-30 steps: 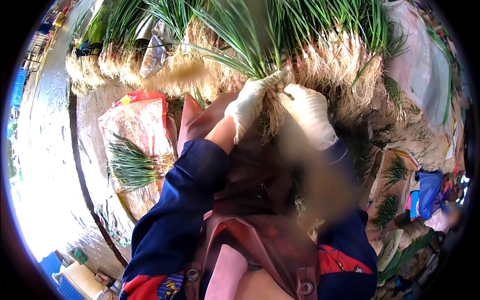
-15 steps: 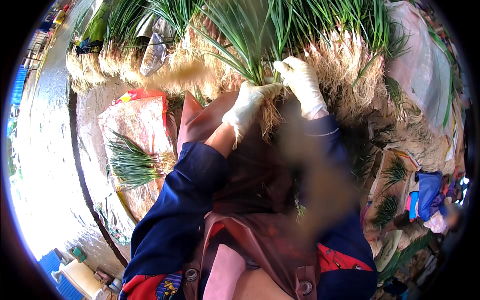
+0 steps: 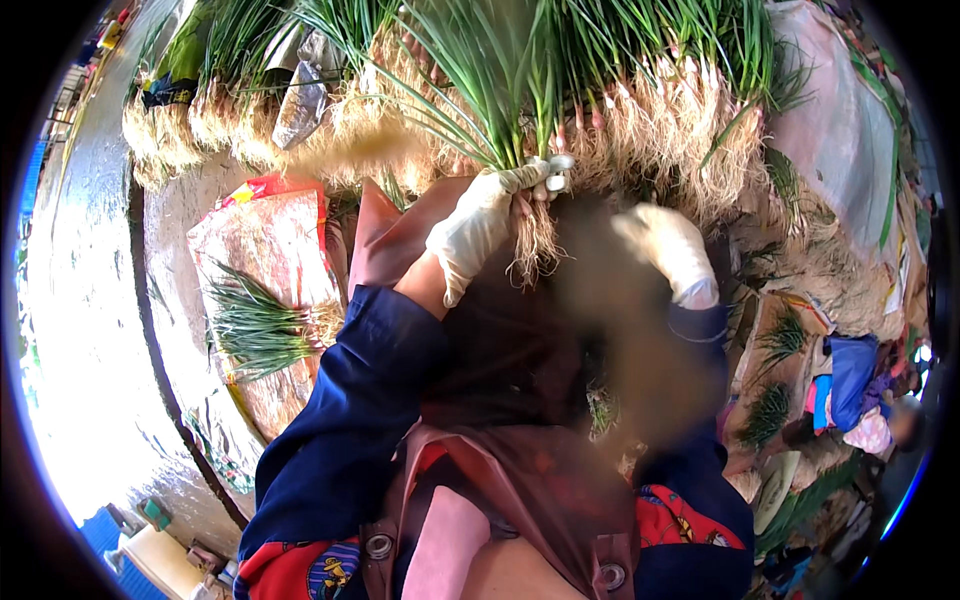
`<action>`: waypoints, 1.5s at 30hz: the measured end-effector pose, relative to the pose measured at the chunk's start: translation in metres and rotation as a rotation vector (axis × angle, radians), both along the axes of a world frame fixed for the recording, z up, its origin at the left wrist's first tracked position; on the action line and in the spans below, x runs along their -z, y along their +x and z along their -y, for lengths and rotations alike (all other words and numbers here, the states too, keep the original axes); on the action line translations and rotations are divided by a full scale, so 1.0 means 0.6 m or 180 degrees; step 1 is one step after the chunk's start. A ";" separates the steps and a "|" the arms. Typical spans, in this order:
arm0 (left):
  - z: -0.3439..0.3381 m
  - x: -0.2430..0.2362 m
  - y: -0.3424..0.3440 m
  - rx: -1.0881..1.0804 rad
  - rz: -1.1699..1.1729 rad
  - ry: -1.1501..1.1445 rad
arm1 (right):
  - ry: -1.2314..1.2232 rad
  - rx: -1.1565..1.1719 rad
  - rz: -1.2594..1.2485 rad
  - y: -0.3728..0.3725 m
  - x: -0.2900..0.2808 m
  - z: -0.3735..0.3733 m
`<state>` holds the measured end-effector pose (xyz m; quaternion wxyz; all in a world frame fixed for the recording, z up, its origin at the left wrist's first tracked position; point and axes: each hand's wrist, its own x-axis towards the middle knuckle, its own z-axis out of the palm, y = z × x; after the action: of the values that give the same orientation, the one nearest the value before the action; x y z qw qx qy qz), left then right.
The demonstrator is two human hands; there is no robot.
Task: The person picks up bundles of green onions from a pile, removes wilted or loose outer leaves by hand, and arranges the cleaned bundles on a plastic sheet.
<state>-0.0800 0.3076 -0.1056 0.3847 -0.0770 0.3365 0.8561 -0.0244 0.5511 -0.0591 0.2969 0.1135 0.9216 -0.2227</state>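
My left hand [image 3: 475, 218], in a pale rubber glove, is closed round a bunch of spring onions [image 3: 536, 235] just above their roots. The green leaves point away from me, and the pale roots hang below my fist. Off to the right, my right hand [image 3: 668, 245], gloved the same way, is apart from the bunch. A brown blur hides part of its fingers, so whether it holds anything does not show. Many more spring onions [image 3: 680, 130] stand in a row beyond both hands, roots toward me.
On the left, a smaller bundle of spring onions [image 3: 262, 318] lies on a red-edged plastic sack [image 3: 270, 225]. Whitish sheeting [image 3: 835, 110] covers the far right. Dark green bundles [image 3: 768, 415] lie at the right, near another person [image 3: 858, 385]. A maroon apron [image 3: 500, 370] covers my lap.
My right hand has left the bunch and moved right and toward me. My left hand has kept its hold on the spring onions, its fingers now wrapped round the stems.
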 end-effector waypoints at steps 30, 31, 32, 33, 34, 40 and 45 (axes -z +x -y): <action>0.000 -0.005 0.007 -0.0737 0.0392 -0.0387 | -0.0369 -0.0489 -0.2441 -0.018 -0.014 0.169; -0.005 0.015 0.008 -0.0764 0.0079 -0.0445 | -0.0380 -0.0585 -0.2900 -0.015 0.001 0.170; 0.000 0.011 0.010 -0.0779 -0.0011 -0.0639 | -0.0818 -0.0164 -0.2467 -0.021 0.004 0.168; -0.007 -0.006 0.009 -0.0739 -0.0098 -0.0809 | -0.1195 0.0288 -0.2018 -0.030 0.005 0.152; -0.006 -0.025 0.014 -0.0656 -0.0017 -0.0946 | -0.1565 0.0734 -0.1558 -0.042 0.005 0.141; 0.003 -0.036 0.021 -0.0513 -0.0252 -0.0978 | -0.1025 0.0673 -0.1728 -0.137 0.029 0.158; 0.003 -0.044 0.021 -0.0458 0.0074 -0.0743 | -0.0384 0.0734 -0.2324 -0.140 0.045 0.127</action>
<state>-0.0672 0.3056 -0.0791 0.3146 -0.1551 0.4229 0.8356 -0.1083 0.4749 -0.0862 -0.0715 0.1119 0.9331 -0.3341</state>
